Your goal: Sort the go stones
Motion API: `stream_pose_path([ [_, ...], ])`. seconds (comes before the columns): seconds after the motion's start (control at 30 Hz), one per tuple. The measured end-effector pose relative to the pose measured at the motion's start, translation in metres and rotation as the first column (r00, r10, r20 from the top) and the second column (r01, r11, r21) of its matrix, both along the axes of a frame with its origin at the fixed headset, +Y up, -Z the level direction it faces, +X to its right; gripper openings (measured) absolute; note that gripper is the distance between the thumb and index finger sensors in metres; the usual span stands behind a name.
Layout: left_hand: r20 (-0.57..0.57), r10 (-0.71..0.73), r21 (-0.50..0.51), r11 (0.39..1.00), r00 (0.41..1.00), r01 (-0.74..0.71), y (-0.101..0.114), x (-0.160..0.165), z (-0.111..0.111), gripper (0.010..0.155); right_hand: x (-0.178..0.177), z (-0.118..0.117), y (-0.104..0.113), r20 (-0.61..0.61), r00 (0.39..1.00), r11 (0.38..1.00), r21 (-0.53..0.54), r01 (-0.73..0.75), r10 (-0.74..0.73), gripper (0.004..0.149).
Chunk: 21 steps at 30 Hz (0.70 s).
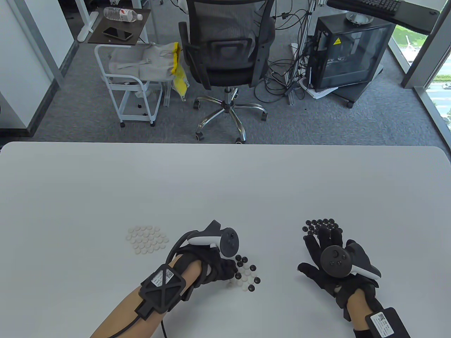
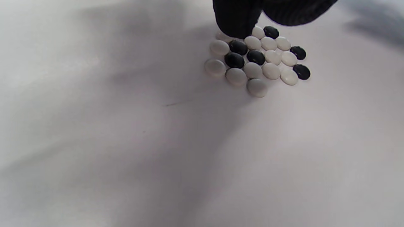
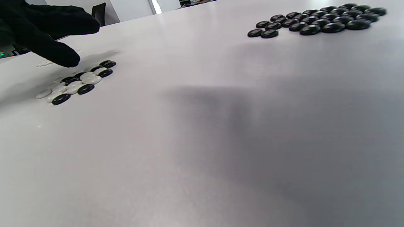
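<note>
A mixed heap of black and white Go stones lies near the table's front middle. My left hand bends down at that heap's left edge. Its thumb and finger stand apart, one fingertip touches the stones, and no stone shows between them. A sorted patch of white stones lies to the left. Sorted black stones lie to the right. My right hand lies flat and spread, its fingertips at the black patch, holding nothing.
The white table stretches far behind the stones. Beyond its back edge stand an office chair, a white cart and a computer case on the floor.
</note>
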<state>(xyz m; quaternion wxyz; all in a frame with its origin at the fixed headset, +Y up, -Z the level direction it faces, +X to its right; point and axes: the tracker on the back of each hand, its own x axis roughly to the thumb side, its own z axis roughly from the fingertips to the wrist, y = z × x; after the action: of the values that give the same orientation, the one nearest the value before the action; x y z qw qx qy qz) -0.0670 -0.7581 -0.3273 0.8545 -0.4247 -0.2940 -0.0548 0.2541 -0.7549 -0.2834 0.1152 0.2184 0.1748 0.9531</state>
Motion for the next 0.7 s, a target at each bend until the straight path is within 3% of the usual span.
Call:
stream_pose_path([
  [0.27,-0.079,-0.070,0.028,0.997,0.994,0.072,-0.004,-0.025,-0.011,0.067,0.002,0.000,0.000,0.002,1.000,1.000,0.001,-0.001,0.001,0.085],
  [0.37,-0.216,-0.091,0.024,0.995,0.972,0.098,-0.002,-0.051,-0.036,0.067,0.002,0.000,0.000,0.003,1.000,1.000,-0.002,-0.004,0.004,0.086],
  [0.53,-0.485,-0.082,-0.005,0.996,0.871,0.091,-0.001,-0.104,-0.079,0.066,0.002,0.000,0.000,0.002,1.000,1.000,-0.001,-0.001,0.001,0.086],
  [0.7,-0.581,-0.081,-0.030,0.996,0.810,0.078,-0.002,-0.131,-0.090,0.066,0.002,0.000,0.000,-0.001,1.000,1.000,-0.001,-0.001,0.001,0.085],
])
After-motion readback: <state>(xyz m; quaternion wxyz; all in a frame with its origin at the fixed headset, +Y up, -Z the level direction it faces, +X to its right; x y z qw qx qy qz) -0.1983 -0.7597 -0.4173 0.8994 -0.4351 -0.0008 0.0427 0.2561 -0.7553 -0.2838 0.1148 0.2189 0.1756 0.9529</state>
